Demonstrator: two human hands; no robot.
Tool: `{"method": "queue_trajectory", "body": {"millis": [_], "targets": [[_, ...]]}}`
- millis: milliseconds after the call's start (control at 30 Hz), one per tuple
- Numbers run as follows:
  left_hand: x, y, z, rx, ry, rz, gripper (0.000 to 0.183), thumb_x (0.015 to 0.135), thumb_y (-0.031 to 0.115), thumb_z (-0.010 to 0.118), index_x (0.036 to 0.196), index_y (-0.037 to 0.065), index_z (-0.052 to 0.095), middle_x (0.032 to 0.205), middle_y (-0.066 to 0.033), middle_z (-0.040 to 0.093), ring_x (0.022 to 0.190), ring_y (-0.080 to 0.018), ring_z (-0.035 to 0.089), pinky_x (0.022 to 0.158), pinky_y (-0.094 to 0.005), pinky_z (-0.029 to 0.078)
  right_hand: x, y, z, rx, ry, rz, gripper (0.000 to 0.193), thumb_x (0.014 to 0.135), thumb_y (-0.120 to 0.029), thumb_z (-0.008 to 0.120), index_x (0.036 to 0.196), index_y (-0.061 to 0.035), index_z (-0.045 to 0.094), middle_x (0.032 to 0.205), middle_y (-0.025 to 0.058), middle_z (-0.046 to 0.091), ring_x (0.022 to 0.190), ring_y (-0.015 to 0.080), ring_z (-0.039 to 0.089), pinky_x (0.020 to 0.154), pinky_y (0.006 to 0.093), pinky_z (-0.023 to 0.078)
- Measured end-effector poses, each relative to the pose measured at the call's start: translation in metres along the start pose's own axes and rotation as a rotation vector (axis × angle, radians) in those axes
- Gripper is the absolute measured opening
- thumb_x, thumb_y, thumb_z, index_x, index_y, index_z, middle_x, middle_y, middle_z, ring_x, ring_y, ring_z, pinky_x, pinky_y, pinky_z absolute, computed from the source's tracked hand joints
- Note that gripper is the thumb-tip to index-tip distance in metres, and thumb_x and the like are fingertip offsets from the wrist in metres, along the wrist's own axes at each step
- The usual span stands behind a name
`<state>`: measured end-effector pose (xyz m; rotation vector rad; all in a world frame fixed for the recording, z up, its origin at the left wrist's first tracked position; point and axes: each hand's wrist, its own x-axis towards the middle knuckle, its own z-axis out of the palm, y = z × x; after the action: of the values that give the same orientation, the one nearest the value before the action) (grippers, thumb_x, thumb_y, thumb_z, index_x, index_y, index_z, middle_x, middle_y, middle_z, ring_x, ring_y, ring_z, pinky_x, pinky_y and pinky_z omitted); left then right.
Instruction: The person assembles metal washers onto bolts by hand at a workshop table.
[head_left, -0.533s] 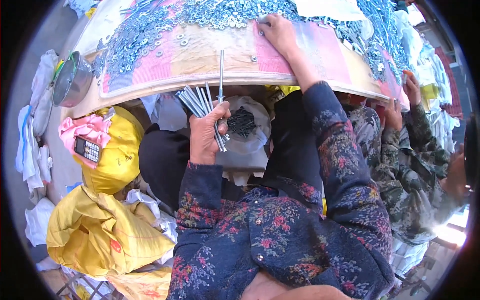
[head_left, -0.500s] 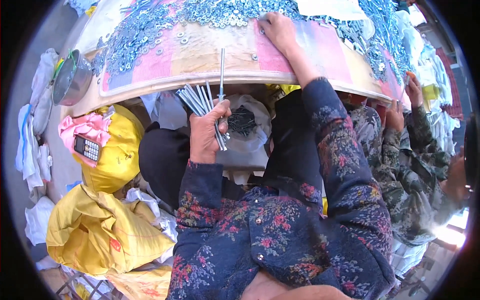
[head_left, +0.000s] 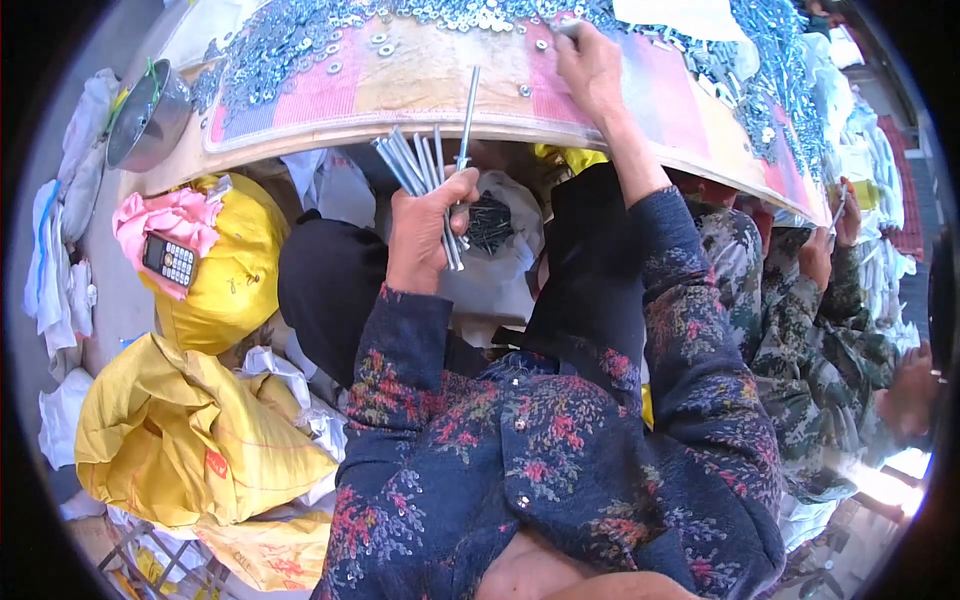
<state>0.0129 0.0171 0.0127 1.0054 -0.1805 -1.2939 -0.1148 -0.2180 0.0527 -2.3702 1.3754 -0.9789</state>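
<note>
My left hand (head_left: 425, 235) is closed round a bundle of long, thin metal bolts (head_left: 405, 160), held just below the table's near edge. One bolt (head_left: 469, 115) sticks up higher than the others from between thumb and finger, with a small washer-like collar low on its shaft. My right hand (head_left: 592, 75) is over the table with its fingers curled in, at the near fringe of a spread of loose metal washers (head_left: 290, 45). What its fingertips pinch, if anything, is too small to make out. A few single washers (head_left: 525, 91) lie near it on the striped cloth (head_left: 440, 95).
Between my knees stands a white sack (head_left: 520, 265) with dark metal pieces inside. A metal bowl (head_left: 150, 120) is at the table's left. A phone (head_left: 170, 260) lies on pink cloth atop a yellow sack (head_left: 235, 290). On the right, a co-worker's hands (head_left: 817, 255) hold a thin rod.
My right hand has drawn back slightly from the washers, towards me and to the right. The left hand with its bolts sits slightly higher in view. The whole view has shifted a little.
</note>
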Motion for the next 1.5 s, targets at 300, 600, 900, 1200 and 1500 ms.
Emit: {"method": "queue_trajectory", "body": {"millis": [300, 600, 900, 1200, 1500], "targets": [[-0.006, 0.002, -0.007, 0.023, 0.039, -0.028, 0.012, 0.084, 0.003, 0.068, 0.094, -0.001, 0.061, 0.073, -0.0056, 0.061, 0.044, -0.0058, 0.046, 0.037, -0.0170, 0.034, 0.034, 0.038, 0.034, -0.012, 0.172, -0.264, 0.015, 0.087, -0.023, 0.063, 0.093, -0.0099, 0.069, 0.075, 0.0130, 0.068, 0.076, 0.0370, 0.066, 0.069, 0.0438, 0.053], [0.001, 0.000, -0.005, -0.014, 0.026, -0.012, 0.015, 0.080, 0.002, 0.071, 0.092, -0.003, 0.064, 0.069, -0.0065, 0.063, 0.044, -0.0067, 0.048, 0.039, -0.0178, 0.036, 0.060, 0.040, 0.064, -0.300, -0.156, -0.202, 0.024, 0.087, -0.022, 0.055, 0.083, 0.0017, 0.058, 0.084, 0.0270, 0.058, 0.082, 0.0414, 0.060, 0.071, 0.0504, 0.047], [0.000, -0.004, -0.009, -0.004, -0.006, 0.003, 0.016, 0.079, 0.004, 0.072, 0.091, -0.003, 0.064, 0.069, -0.0069, 0.063, 0.044, -0.0065, 0.047, 0.039, -0.0183, 0.034, 0.047, 0.032, 0.035, -0.259, 0.074, -0.203, 0.020, 0.088, -0.029, 0.062, 0.096, -0.0115, 0.070, 0.087, 0.0124, 0.070, 0.076, 0.0267, 0.069, 0.067, 0.0382, 0.052], [-0.006, -0.002, -0.005, 0.056, -0.057, -0.016, 0.020, 0.076, 0.007, 0.076, 0.090, 0.000, 0.064, 0.069, -0.0058, 0.063, 0.044, -0.0071, 0.048, 0.040, -0.0185, 0.034, -0.059, -0.059, -0.008, 0.824, -0.395, 0.088, 0.022, 0.093, -0.022, 0.062, 0.087, -0.0018, 0.067, 0.067, 0.0044, 0.066, 0.057, 0.0069, 0.059, 0.053, 0.0232, 0.043], [-0.009, -0.002, -0.017, -0.091, -0.159, -0.109, 0.016, 0.082, 0.003, 0.070, 0.095, 0.002, 0.060, 0.074, -0.0064, 0.059, 0.045, -0.0063, 0.046, 0.038, -0.0165, 0.036, -0.066, -0.070, -0.002, 0.584, -0.232, -0.140, 0.013, 0.092, -0.013, 0.064, 0.088, -0.0005, 0.065, 0.069, 0.0017, 0.065, 0.066, 0.0049, 0.059, 0.060, 0.0191, 0.043]]}}
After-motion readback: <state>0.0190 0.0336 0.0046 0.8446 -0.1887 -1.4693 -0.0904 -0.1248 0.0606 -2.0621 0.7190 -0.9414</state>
